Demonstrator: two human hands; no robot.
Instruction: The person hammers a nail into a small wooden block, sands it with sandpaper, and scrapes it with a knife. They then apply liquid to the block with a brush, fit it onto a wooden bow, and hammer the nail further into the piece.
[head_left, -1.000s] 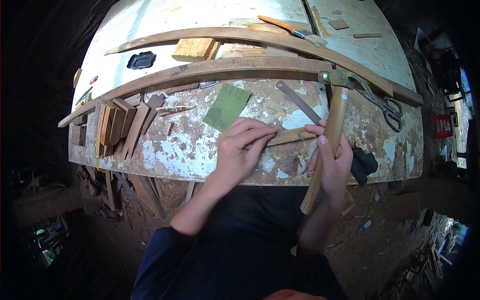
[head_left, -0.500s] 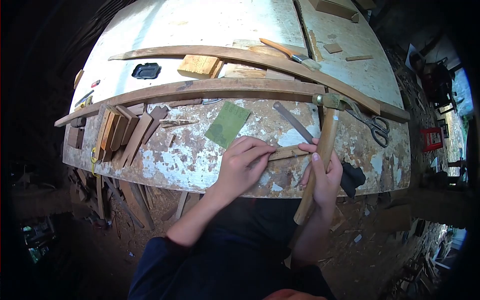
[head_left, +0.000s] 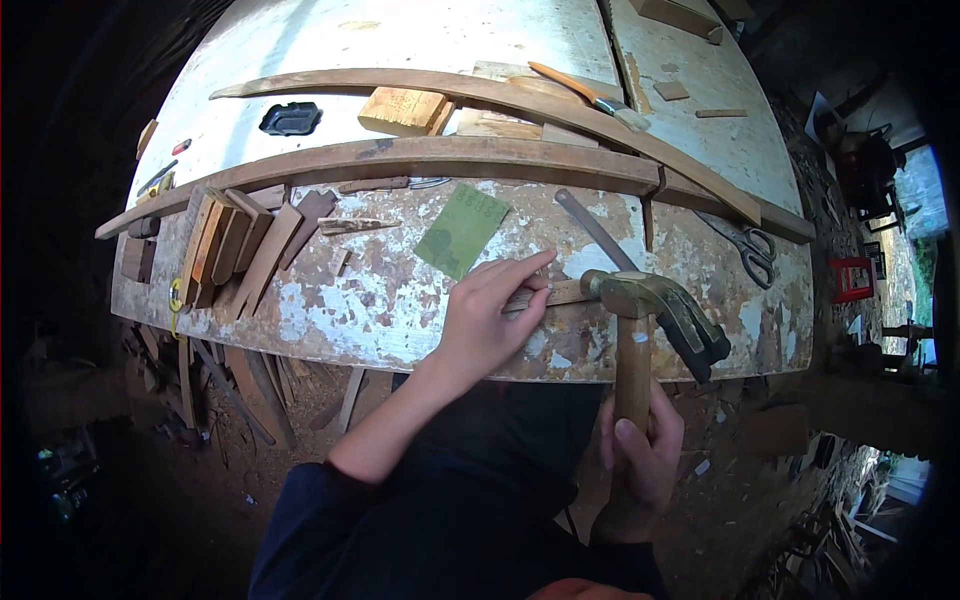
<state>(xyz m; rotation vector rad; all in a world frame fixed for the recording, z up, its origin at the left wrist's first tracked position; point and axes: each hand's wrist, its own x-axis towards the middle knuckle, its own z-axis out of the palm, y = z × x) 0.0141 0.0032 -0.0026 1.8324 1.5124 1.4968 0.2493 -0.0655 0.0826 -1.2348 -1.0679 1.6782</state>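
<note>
My left hand [head_left: 490, 312] rests on a small wooden strip [head_left: 568, 292] near the bench's front edge. Its thumb and index finger pinch a thin, small thing that looks like a nail, mostly hidden by the fingertips. In my right hand [head_left: 648, 450] is a claw hammer [head_left: 632, 350], gripped by its wooden handle. The hammer's head hovers over the strip's right end, its face turned toward my left fingers. Beyond my left hand lies a green sheet of sandpaper [head_left: 462, 230]. A flat metal blade [head_left: 592, 228] lies behind the hammer head.
Two long wooden beams [head_left: 440, 152] cross the worn workbench [head_left: 340, 300]. Several wood pieces [head_left: 228, 245] stand at the left, and scissors [head_left: 755, 258] lie at the right. Farther back are a paintbrush [head_left: 590, 95], a wood block [head_left: 402, 110] and a black tray [head_left: 290, 118].
My right hand has left the wooden strip and slid down toward the handle's lower part. The hammer head has come lower and left, over the strip. My left fingertips have lifted slightly.
</note>
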